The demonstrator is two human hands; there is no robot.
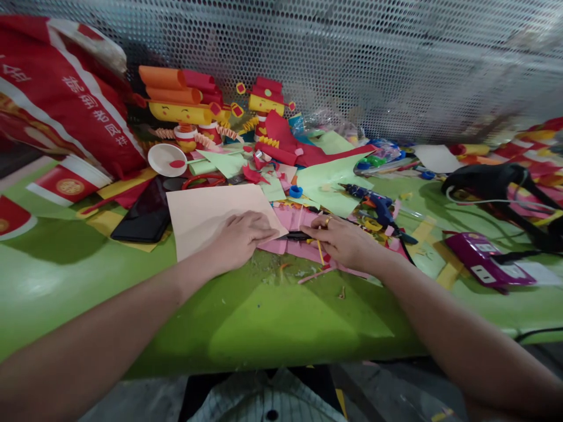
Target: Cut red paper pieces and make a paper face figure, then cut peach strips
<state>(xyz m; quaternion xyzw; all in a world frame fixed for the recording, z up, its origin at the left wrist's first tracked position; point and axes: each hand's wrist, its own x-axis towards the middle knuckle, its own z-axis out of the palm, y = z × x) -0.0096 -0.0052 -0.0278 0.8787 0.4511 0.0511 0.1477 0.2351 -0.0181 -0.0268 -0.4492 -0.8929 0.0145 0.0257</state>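
Left hand on the sheet, right hand at a dark tool in the scraps

From my head view, my left hand [246,231] lies palm down, fingers stretched, on a pale peach sheet [206,208]. The sheet is left of centre on the green table [272,328], just beside a dark phone [143,214]. My right hand [345,237] has its fingers bent over a slim dark tool [297,236] among pink paper strips [292,218]; I can't tell whether I'm gripping it or only touching it. A thin yellow strip [320,252] shows by those fingers.

I'd call this step steadying the sheet while getting at the tool. The next move, as I judge it, calls for a firm hold with my right fingers, free of loose strips, and a light left palm so the sheet doesn't crease. The blue glue gun [378,204] lies near my right hand, so I'd mind it.
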